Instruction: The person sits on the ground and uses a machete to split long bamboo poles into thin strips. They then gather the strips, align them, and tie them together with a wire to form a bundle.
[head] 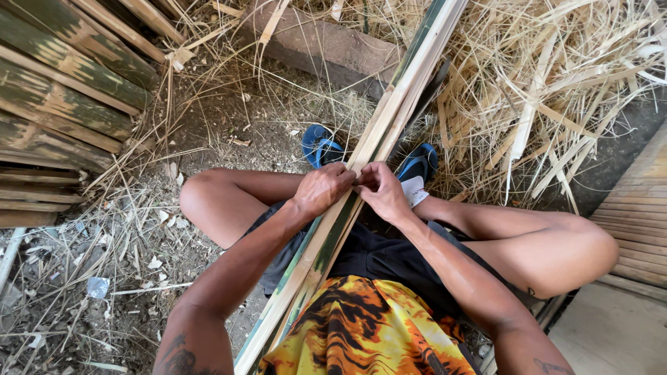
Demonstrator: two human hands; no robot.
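A: Where are the bamboo strips (361, 182)?
B: A long bundle runs diagonally between the person's knees, from beside the patterned shorts (365, 330) up past the blue sandals (321, 144).

A: Hands?
B: The left hand (321, 189) is curled over the bundle and clamped on it. The right hand (381, 191), just beside the left one, has its fingers (368, 182) pinched on the strip edge.

A: Handling?
B: The strips likely are light, stiff lengthwise and springy, and the split edges look sharp. They seem best taken near the middle, flat sides.

A: Materials?
B: The strips have green skin and pale, fibrous inner faces. Dry shavings (556, 76) lie beyond the bundle, and split bamboo poles (62, 90) are stacked far left of it on the dirt floor (229, 118).
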